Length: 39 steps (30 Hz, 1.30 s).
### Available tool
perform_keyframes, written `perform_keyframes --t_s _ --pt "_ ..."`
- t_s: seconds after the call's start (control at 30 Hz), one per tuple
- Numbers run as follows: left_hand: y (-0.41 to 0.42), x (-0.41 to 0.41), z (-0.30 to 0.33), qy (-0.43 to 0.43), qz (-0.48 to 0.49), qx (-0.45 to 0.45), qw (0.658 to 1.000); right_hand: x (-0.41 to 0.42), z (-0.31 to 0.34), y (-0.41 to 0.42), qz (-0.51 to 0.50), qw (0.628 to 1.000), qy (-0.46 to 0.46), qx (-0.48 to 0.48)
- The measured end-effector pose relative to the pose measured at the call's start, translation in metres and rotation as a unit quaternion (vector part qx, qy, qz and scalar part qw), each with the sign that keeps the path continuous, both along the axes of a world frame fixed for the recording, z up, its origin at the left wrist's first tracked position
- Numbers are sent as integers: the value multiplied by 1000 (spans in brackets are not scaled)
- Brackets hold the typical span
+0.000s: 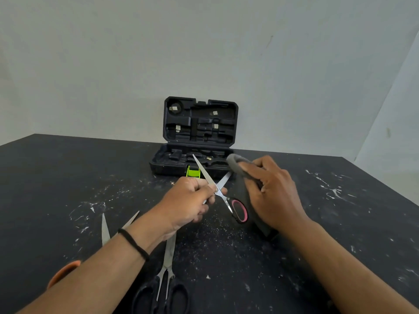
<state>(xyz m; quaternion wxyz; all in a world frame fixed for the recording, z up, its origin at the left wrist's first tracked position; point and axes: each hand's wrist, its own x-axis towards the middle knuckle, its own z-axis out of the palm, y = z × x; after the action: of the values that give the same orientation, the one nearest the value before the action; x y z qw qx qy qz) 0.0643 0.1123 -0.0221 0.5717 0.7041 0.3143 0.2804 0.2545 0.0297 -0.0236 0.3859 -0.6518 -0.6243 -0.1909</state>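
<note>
Grey wall [204, 53] behind; dark tabletop [340, 223] with white scuffs and fine debris. Open black tool case [199, 123] stands at the far centre, lid upright against the wall. Spare pairs lie near: black-handled scissors [167, 264] at near centre and orange-handled scissors [105, 230] at near left, partly hidden under the left forearm. Left hand [188, 200]: grip closed, fingers pinching the pink-handled scissors [205, 172] at the pivot and holding them above the tabletop, blades spread in a V. One blade runs far-left toward the case; the other runs far-right. The pink handle loop [239, 210] trails near-right, below the right palm. Right hand [272, 189]: knuckles up, fingers curled, grip closed on a grey cloth [238, 164] folded over the fingertips. The cloth meets the tip of the far-right blade, so the work lies just left of that grip. Judgement: this is blade wiping, and the next stroke would follow that blade's long axis, from tip toward pivot, near-left. Risk: the bare far-left blade edge sits close to the left fingers.
</note>
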Motion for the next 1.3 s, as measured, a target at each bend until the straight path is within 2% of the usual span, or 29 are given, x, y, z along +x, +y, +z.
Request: perform_keyframes --t_s 0.1,0.17,0.37,0.57,0.63,0.73,0.83,0.97,1.13,1.2,1.3 --pt "1 0 0 -8 26 -3 1000 -18 0 -5 85 993 -44 -66" --pt "3 -2 1 -20 20 -7 1000 -20 -1 -1 96 992 -46 -66" --pt "0 -2 3 -15 -30 -11 999 6 -1 2 -45 998 36 19" --pt "9 -6 2 0 27 30 999 -27 -1 -4 85 994 -38 -55" --pt "10 -9 4 -5 23 24 999 -26 -2 2 69 997 -24 -31" --pt "5 -8 7 -23 -8 1 1000 -8 -3 6 -5 1000 20 14" --pt "4 -5 7 -42 -24 -15 999 7 -1 -1 -48 995 82 24" --pt "5 -4 7 -59 -10 -31 998 3 8 -6 24 994 92 61" --pt "4 -2 4 -38 7 3 999 -22 5 -5 112 993 17 -12" --pt "5 -3 3 -20 9 33 999 -24 1 -2 101 995 9 -20" --pt "4 -4 4 -14 -6 47 999 -15 2 1 17 999 49 9"
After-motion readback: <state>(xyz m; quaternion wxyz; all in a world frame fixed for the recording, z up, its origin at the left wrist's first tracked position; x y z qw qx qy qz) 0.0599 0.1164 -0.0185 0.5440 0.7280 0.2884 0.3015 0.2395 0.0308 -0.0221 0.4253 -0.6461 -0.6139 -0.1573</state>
